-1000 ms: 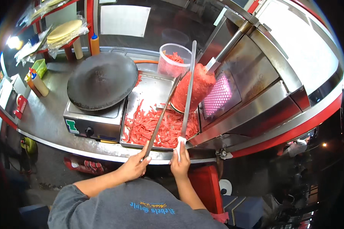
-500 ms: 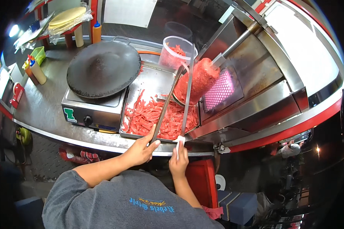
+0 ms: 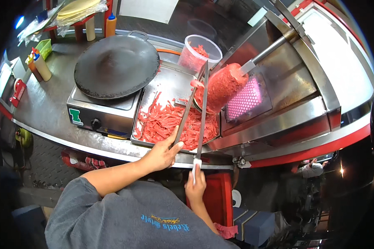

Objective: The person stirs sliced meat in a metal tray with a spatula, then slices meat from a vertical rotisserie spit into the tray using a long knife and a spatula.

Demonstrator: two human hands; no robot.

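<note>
My left hand grips a long metal tool, its far end at the red meat stack on a tilted vertical spit, where a loose strip sticks out. In my right hand is a long knife by its white handle, the blade reaching up across the stack's left side, close to the tool. Beneath, a metal tray holds sliced red meat. Behind the blades stands a clear bucket containing more meat.
A black round griddle on a burner stands left of the tray. The steel roaster with a glowing panel is at right. Squeeze bottles, a green basket and bagged flatbreads are at far left. A red crate sits below.
My left hand and its tool have moved forward and a little right. A meat strip now stands out at the stack's left side. The head view has shifted slightly.
</note>
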